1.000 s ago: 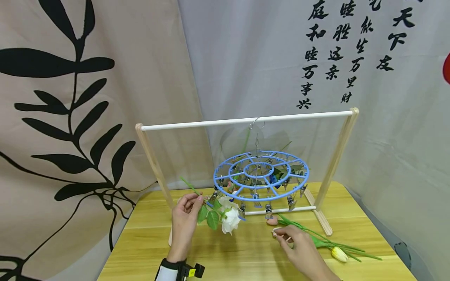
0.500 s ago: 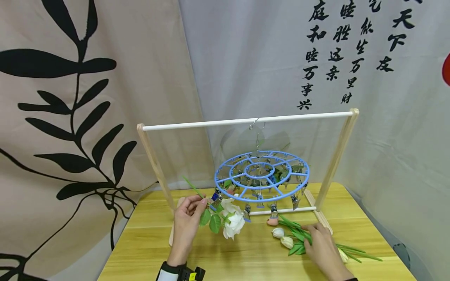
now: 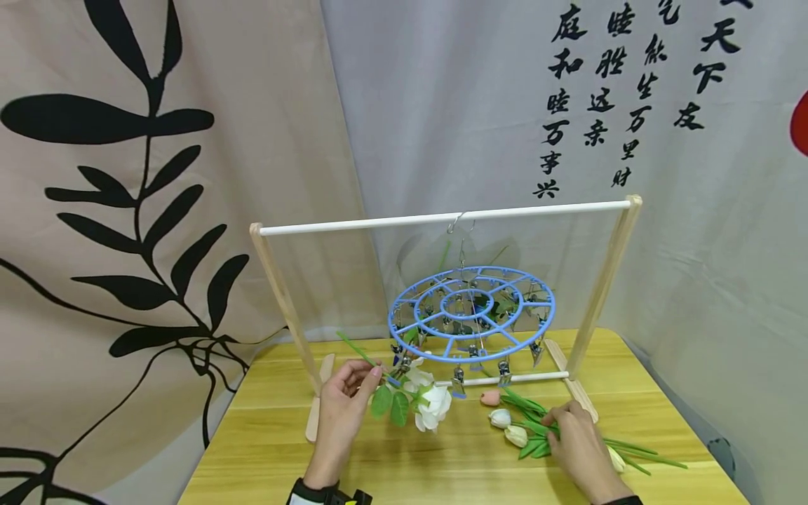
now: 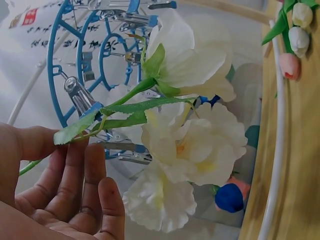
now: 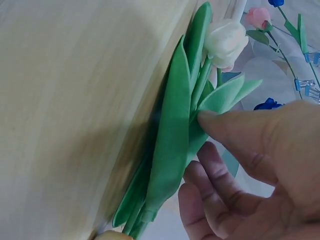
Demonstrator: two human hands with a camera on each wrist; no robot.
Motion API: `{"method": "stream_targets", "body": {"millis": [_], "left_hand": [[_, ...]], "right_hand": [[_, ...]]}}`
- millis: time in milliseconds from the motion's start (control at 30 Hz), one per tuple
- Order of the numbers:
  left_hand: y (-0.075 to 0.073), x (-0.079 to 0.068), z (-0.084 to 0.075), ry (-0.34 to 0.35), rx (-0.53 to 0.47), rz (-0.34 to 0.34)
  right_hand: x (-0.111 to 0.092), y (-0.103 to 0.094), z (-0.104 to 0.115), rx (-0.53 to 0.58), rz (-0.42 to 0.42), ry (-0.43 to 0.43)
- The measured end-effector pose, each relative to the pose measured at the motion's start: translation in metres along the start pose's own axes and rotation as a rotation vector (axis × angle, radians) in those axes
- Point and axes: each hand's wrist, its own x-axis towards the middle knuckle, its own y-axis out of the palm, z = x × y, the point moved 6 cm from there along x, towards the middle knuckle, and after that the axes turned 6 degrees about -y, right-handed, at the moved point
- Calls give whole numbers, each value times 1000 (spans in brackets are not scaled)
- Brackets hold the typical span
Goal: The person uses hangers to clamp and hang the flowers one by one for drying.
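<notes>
My left hand (image 3: 347,400) pinches the green stem of a white flower (image 3: 433,408) between thumb and fingertips, beside a metal clip (image 4: 80,95) at the left rim of the round blue hanger (image 3: 409,348). The stem's end sticks out past my fingers, and the white bloom hangs to the right. In the left wrist view, more white petals (image 4: 195,145) fill the middle. On the table, my right hand (image 3: 577,442) holds tulips, the thumb on a green leaf (image 5: 172,135) and the fingers curled below. White tulip heads (image 3: 515,435) and a pink one (image 3: 490,398) point left.
The hanger hangs by its hook from the white bar (image 3: 536,211) of a wooden frame (image 3: 602,287). Several clips (image 3: 505,373) dangle round it, and a blue flower (image 4: 230,197) shows behind. A yellow tulip (image 3: 615,459) lies near my right wrist on the wooden table (image 3: 442,470).
My right hand moved right from the tulip heads to the leaves and stems, then stayed there. My left hand shifted slightly right with the white flower, and the hanger turned a little.
</notes>
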Motion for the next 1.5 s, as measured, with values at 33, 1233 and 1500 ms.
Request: {"method": "stream_targets", "body": {"millis": [33, 1233, 1500], "left_hand": [[1, 0, 0, 1, 2, 4], [43, -80, 33, 177, 294, 313], [84, -102, 37, 616, 489, 218]], "right_hand": [[0, 0, 0, -4, -2, 1], [-15, -31, 72, 113, -210, -498], [-19, -15, 109, 212, -70, -720]]}}
